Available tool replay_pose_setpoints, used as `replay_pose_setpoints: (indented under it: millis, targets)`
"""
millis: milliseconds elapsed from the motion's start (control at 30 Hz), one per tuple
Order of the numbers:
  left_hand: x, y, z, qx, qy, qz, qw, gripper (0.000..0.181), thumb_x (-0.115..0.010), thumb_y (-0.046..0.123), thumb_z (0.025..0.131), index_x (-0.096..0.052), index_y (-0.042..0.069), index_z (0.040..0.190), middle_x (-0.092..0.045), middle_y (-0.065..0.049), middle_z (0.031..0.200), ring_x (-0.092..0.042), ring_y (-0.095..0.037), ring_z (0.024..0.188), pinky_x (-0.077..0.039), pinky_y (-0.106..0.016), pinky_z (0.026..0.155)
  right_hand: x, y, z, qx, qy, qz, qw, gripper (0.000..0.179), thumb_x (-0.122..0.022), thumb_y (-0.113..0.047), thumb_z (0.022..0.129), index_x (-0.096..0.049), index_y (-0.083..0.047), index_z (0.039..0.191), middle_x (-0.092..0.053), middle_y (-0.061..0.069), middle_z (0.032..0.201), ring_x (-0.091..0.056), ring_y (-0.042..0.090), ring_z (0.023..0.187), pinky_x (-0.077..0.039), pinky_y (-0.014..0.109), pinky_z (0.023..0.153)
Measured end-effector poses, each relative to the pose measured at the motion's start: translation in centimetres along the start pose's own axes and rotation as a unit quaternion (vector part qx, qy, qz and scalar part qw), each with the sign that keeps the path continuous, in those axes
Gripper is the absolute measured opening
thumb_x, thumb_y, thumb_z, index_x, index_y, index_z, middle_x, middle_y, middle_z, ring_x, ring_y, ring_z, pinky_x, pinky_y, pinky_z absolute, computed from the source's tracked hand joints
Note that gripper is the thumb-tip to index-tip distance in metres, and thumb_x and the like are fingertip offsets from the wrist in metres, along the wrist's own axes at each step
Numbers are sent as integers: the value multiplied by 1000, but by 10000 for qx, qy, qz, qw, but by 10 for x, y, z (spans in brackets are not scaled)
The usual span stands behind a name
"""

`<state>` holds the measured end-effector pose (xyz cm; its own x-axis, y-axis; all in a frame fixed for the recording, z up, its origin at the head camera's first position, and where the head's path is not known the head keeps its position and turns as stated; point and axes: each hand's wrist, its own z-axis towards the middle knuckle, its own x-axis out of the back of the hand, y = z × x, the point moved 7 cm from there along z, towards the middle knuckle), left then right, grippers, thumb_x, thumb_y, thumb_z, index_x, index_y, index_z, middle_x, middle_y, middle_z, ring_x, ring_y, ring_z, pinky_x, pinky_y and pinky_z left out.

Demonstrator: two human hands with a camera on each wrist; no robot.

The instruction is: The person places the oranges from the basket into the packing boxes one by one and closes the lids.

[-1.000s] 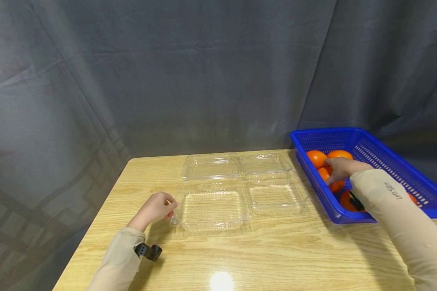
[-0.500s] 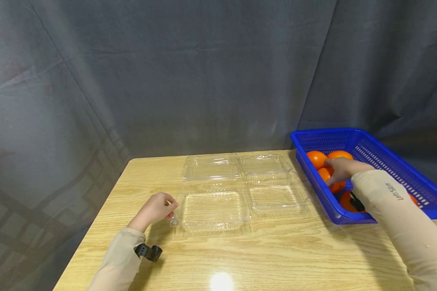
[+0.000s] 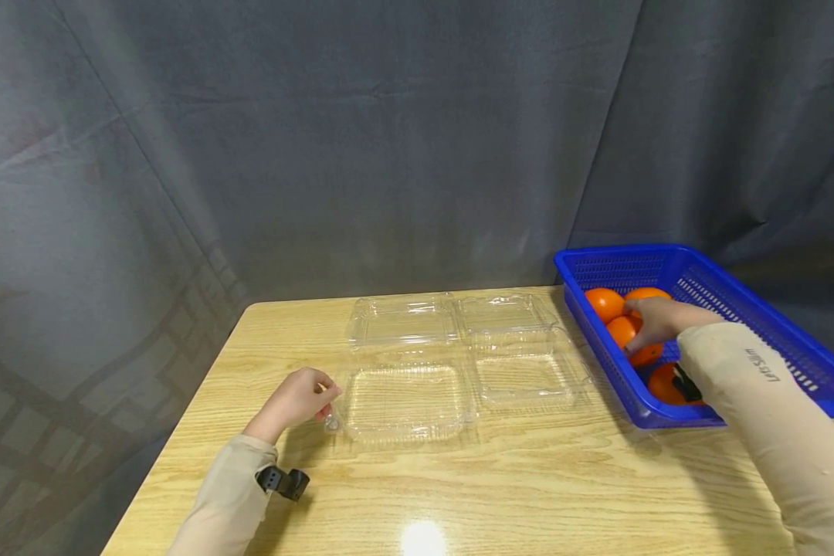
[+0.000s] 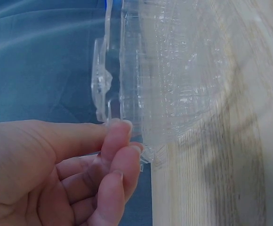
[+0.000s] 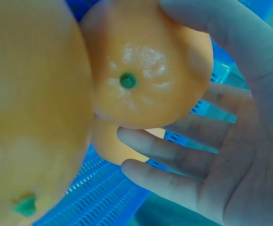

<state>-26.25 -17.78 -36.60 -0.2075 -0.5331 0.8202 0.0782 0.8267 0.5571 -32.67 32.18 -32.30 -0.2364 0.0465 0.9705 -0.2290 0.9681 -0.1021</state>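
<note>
In the basket (image 3: 611, 270), right hand (image 3: 659, 318) grip is clamped on an orange (image 5: 148, 61); left hand (image 3: 297, 398) pinches edge of box (image 3: 410, 401), likely steadying it.

At eleven o'clock my left hand (image 3: 302, 398) grips one tray (image 3: 411, 401); at two my right hand (image 3: 656, 318) grips one orange (image 3: 618, 332): two hands, two things held. Four clear trays, in two rows of two, lie at twelve o'clock on one table (image 3: 528, 486). One basket (image 3: 750, 313), at two o'clock, shows me at least four oranges. I wear two sleeves (image 3: 757, 394) and two black wrist devices (image 3: 283, 480).
</note>
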Motion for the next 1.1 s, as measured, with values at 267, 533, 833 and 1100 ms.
replay_pose_setpoints:
  millis: [267,533,833,1100]
  targets:
    - [0,0,-1,-1,-10,-2,10000,21,-57,16,92,-68,-2,93,-62,-5,58,-56,-17,53,-44,-25,57,6,2,-4,-65,135,129,9998,78,-81,-34,65,-50,16,116,-59,31,104,-54,38,90,-44,54,85]
    - [0,0,-2,44,-20,-1,10000,20,-57,15,92,-68,-2,94,-62,-5,58,-56,-16,53,-44,-25,56,10,7,-11,-409,-76,313,9986,88,-79,-44,65,-45,12,124,-57,33,108,-54,39,90,-44,58,83]
    - [0,1,-2,27,-26,2,10000,20,-57,16,92,-68,-1,93,-63,-7,59,-57,-17,53,-44,-25,57,15,8,-16,-255,-39,654,9975,80,-76,-39,70,-45,9,126,-59,27,108,-55,32,88,-47,49,77]
    - [0,1,-2,5,-33,-19,10000,20,-57,15,92,-67,-2,94,-61,-5,57,-56,-17,52,-44,-25,57,20,11,-19,-301,88,502,9982,88,-75,-41,72,-39,15,129,-57,32,110,-56,36,89,-47,51,77]
